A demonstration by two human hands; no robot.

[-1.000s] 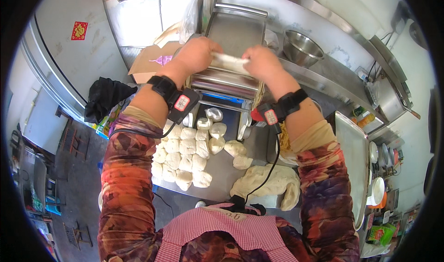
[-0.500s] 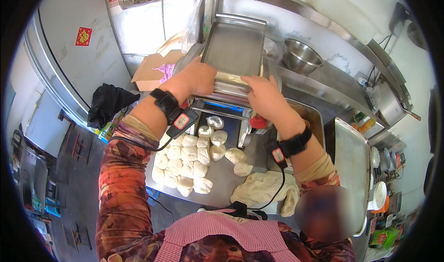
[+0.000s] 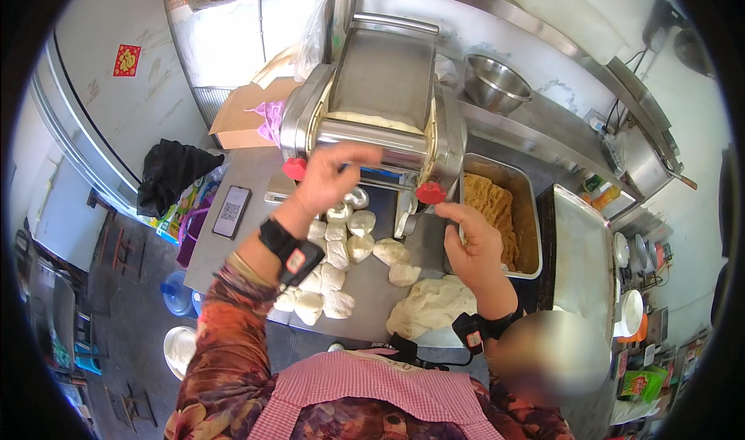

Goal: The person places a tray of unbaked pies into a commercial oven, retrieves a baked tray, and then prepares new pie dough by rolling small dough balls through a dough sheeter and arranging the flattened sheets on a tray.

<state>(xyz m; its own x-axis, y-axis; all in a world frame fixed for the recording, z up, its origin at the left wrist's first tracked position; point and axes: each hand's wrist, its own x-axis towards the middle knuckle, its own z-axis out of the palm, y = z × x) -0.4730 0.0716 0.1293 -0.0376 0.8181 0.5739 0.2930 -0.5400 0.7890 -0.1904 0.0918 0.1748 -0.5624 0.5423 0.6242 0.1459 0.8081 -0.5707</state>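
A steel dough roller machine point(image 3: 372, 141) stands at the table's far side. A strip of dough point(image 3: 374, 120) lies along its roller, below the steel feed plate point(image 3: 386, 71). My left hand point(image 3: 330, 178) hovers in front of the roller, index finger stretched to the right, holding nothing. Beside the right red knob point(image 3: 431, 192), my right hand point(image 3: 475, 246) is raised with its fingers apart and nothing in them. Several small dough pieces point(image 3: 337, 278) sit in rows below my left hand, partly hidden by my forearm. A large dough lump point(image 3: 433, 306) rests near the front edge.
A steel tray of brown filling point(image 3: 490, 205) stands right of the machine, beside a large flat pan point(image 3: 580, 246). Behind sits a steel bowl point(image 3: 497, 84). At the left are a phone point(image 3: 231, 212), a cardboard box point(image 3: 244, 116) and a black cloth point(image 3: 177, 178).
Both hands have come off the machine's roller area and back toward me. The left now hovers before the roller; the right has dropped beside the red knob. The view has shifted slightly.
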